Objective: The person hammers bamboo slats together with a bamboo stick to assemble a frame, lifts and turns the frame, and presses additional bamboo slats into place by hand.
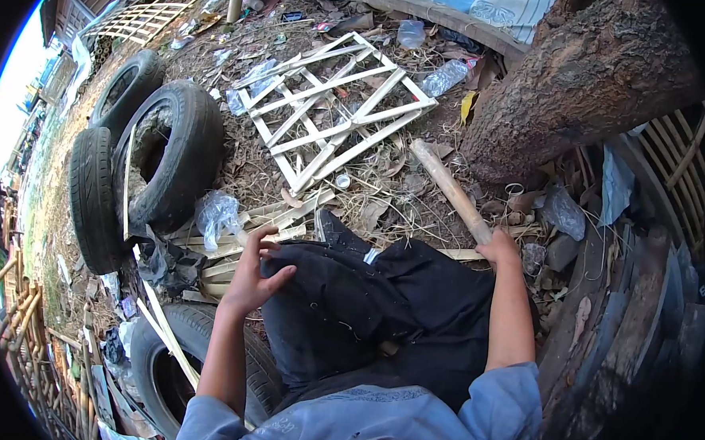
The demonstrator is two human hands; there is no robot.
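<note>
My right hand (501,248) is wrapped round the near end of a thick bamboo stick (452,192), which points away from me toward the tree. My left hand (252,276) hovers over my left knee, fingers apart and slightly curled, with nothing in it. Beyond my legs, a lattice frame of pale bamboo strips (349,126) lies on the littered ground, apart from both hands. Loose split bamboo strips (221,267) lie just past my left hand, partly hidden by it and by my leg.
Several old tyres (192,160) stand and lie on the left. A thick tree trunk (583,81) leans in at the upper right. Plastic bottles (445,78) and a crumpled clear bag (218,219) lie around the frame. Wooden planks (603,313) run along my right side.
</note>
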